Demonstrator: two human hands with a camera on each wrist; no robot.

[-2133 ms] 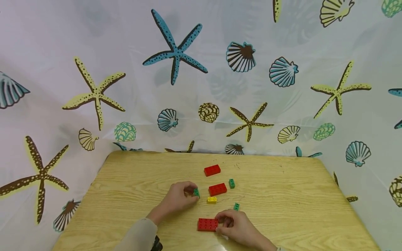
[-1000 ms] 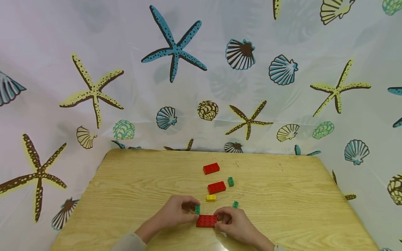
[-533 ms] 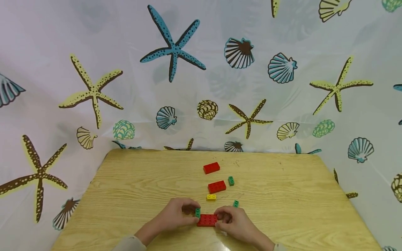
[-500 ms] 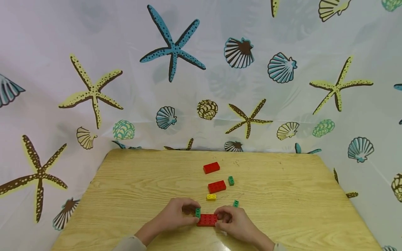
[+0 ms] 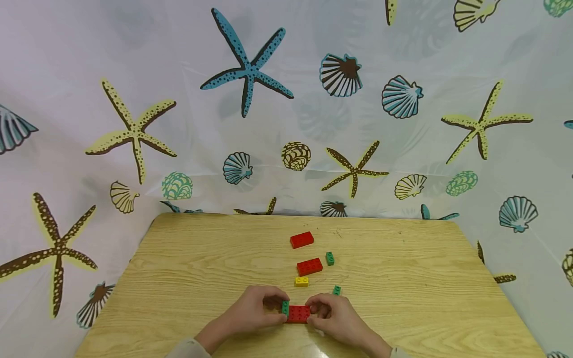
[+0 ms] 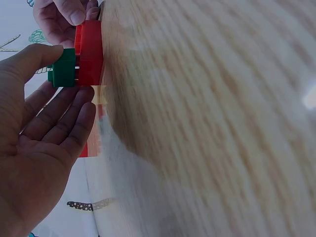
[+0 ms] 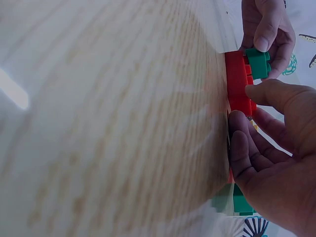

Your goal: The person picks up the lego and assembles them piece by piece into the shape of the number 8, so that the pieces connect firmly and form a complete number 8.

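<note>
My left hand [image 5: 250, 312] pinches a small green toy brick [image 5: 285, 309] between thumb and fingers. That brick is at the left end of a large red brick [image 5: 299, 314] lying studs up on the table. In the left wrist view, red studs show in a narrow gap beneath the green brick [image 6: 64, 69]. My right hand [image 5: 338, 318] grips the red brick's right end, its thumb on the near side, as the right wrist view shows with the red brick [image 7: 237, 79]. Just beyond the right hand lies another green brick [image 5: 336, 290], partly hidden.
Beyond the hands, a yellow brick [image 5: 302, 282] lies close to a second red brick [image 5: 310, 267]. A green brick [image 5: 330, 258] and a third red brick [image 5: 302, 239] are farther back. A patterned cloth [image 5: 277, 199] surrounds the wooden table [image 5: 201, 253].
My left hand has carried the green brick toward me and to the right, from beside the yellow brick onto the red brick's left end. My right hand has kept its grip on the red brick.
</note>
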